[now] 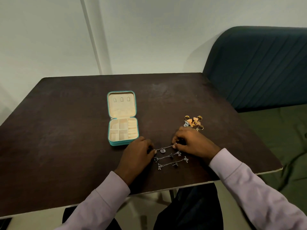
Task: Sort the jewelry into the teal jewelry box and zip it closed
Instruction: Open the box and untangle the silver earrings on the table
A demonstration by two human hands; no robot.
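A person is sitting at a dark brown table [66, 130] with both arms reaching over it. The teal jewelry box [122, 118] is lying open near the middle of the table. Its lid is lying flat behind its bottom half. The inside is cream colored, with small square pockets and a row of soft rolls on the right side. No jewelry can be seen inside the box.

The left hand [137, 151] is resting on the table just in front of the box's near right corner. Its fingers are curling in and pinching the left end of a thin silver chain [163, 148]. The right hand [191, 143] is lying across from it, and its fingers are pinching the right end of the same chain. The chain is stretching between the two hands, with a small round charm hanging on it.

Two more silver chains [171, 161] are lying on the table just in front of the held one, between the two wrists. They are lying side by side, and each one is carrying little charms.

A small pile of gold rings and earrings [194, 122] is sitting just behind the right hand, to the right of the box.

A dark teal cushioned seat [259, 67] is standing past the right side of the table.
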